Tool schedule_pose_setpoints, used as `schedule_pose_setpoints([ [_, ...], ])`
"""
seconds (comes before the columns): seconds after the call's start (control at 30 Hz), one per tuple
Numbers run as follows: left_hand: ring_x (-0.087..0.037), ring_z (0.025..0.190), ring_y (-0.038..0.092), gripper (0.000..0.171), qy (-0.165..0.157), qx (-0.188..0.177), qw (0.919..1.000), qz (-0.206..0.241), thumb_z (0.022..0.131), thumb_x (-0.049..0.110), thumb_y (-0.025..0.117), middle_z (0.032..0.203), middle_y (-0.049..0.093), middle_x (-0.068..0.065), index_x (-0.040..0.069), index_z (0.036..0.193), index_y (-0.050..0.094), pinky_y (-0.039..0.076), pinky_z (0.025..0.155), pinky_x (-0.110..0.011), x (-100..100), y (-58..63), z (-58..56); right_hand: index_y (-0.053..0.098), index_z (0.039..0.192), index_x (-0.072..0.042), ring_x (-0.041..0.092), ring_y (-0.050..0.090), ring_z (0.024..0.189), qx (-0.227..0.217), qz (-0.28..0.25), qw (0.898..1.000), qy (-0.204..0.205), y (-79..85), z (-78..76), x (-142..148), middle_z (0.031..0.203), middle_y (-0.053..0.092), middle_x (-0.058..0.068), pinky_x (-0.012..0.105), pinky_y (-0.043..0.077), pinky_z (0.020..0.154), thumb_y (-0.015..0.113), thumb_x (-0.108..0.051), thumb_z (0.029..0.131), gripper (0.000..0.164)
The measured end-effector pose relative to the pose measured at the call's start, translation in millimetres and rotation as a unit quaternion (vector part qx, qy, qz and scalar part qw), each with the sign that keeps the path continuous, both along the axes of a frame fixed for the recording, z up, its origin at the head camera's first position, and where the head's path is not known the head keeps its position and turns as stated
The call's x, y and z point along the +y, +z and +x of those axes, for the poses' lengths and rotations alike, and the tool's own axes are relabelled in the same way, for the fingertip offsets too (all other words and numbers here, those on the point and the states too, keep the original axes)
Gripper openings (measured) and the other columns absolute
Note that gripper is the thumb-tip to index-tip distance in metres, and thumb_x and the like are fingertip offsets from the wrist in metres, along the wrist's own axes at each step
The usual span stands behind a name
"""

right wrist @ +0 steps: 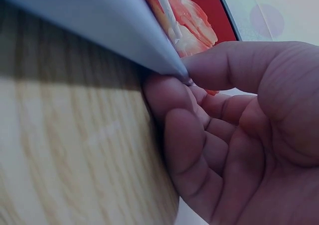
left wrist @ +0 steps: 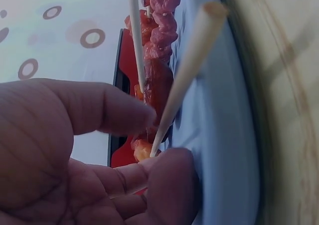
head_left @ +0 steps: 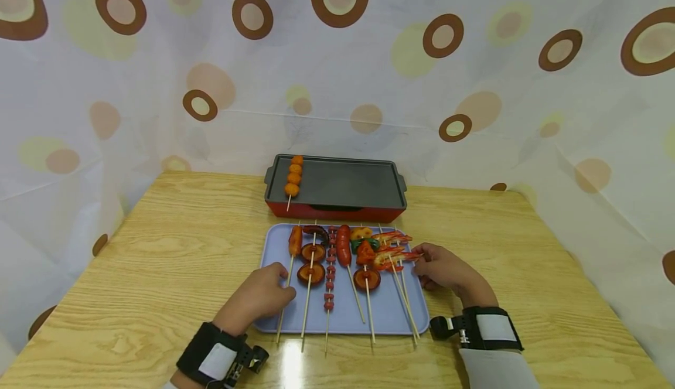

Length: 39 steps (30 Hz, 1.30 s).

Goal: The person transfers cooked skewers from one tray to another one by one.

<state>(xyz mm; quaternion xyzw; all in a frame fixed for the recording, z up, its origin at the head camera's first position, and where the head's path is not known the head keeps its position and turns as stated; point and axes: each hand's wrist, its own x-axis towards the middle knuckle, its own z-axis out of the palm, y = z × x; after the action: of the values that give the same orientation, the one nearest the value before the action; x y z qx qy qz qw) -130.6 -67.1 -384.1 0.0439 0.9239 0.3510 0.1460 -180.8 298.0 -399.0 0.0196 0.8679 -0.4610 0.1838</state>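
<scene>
A lavender tray (head_left: 343, 322) bears several food skewers. My left hand (head_left: 262, 293) is at its left side, beside the leftmost skewer, which carries an orange-brown sausage-like piece (head_left: 295, 241). In the left wrist view that skewer's stick (left wrist: 185, 73) passes between thumb and fingers, with the thumb apart from it. On the right, my right hand (head_left: 445, 269) pinches the tray's edge, thumb on top and fingers beneath, close to the shrimp skewers (head_left: 387, 258). Mushroom slices (head_left: 311, 274), small red pieces (head_left: 329, 277) and a red sausage (head_left: 343, 245) lie between the hands.
Behind the tray stands a red grill with a dark flat plate (head_left: 348, 181). A skewer of orange balls (head_left: 293, 178) lies at the plate's left end. The wooden table (head_left: 174, 260) meets a patterned cloth (head_left: 295, 84) at the back and sides.
</scene>
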Motion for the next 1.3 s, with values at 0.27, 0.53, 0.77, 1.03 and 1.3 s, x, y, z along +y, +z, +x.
schedule_pose_setpoints([
  [0.27,-0.02,0.07,0.055,0.04,0.03,0.03,0.999,0.015,0.089,0.026,0.068,0.088,0.062,-0.008,-0.004,0.115,0.062,0.044,0.058,-0.034,-4,7.1,-1.4,0.048,0.127,0.005,0.021,0.055,0.068,-0.001,-0.001,1.0,-0.001,0.5,1.0,-1,0.088,0.056,0.01,0.033,0.048,0.057,0.061,-0.005,0.09,0.04],
  [0.53,-0.047,0.128,0.042,0.059,0.054,0.152,0.9856,0.052,0.087,0.022,0.073,0.142,0.041,-0.028,-0.001,0.137,0.053,0.046,0.093,-0.058,-9,10.9,-4.6,0.049,0.125,0.005,0.021,0.056,0.068,-0.002,-0.001,1.0,-0.002,2.1,1.7,-1,0.088,0.056,0.011,0.033,0.049,0.058,0.061,-0.004,0.09,0.039],
  [0.77,-0.052,0.142,0.017,0.081,0.043,0.151,0.9872,0.03,0.083,0.021,0.078,0.157,0.016,-0.031,0.0,0.15,0.037,0.036,0.101,-0.067,-10,8.2,-7.7,0.049,0.126,0.004,0.022,0.056,0.069,-0.002,0.002,1.0,-0.003,1.5,0.9,0,0.088,0.056,0.011,0.033,0.05,0.058,0.061,-0.005,0.09,0.039],
  [1.03,-0.049,0.134,0.036,0.074,0.039,0.207,0.9771,0.03,0.085,0.018,0.077,0.149,0.032,-0.031,-0.004,0.146,0.04,0.042,0.1,-0.06,-9,8.2,-16.1,0.049,0.124,0.003,0.022,0.057,0.07,-0.005,0.006,1.0,-0.009,1.2,-1.4,-2,0.089,0.056,0.011,0.032,0.05,0.059,0.06,-0.005,0.09,0.037],
  [1.3,-0.037,0.122,0.049,0.062,0.028,0.258,0.9641,0.057,0.087,0.015,0.074,0.136,0.044,-0.024,-0.004,0.139,0.049,0.046,0.099,-0.05,-8,9.0,-39.3,0.049,0.125,0.003,0.023,0.057,0.071,-0.008,0.009,1.0,-0.011,0.5,-0.3,-1,0.09,0.056,0.011,0.033,0.05,0.06,0.061,-0.005,0.09,0.037],
])
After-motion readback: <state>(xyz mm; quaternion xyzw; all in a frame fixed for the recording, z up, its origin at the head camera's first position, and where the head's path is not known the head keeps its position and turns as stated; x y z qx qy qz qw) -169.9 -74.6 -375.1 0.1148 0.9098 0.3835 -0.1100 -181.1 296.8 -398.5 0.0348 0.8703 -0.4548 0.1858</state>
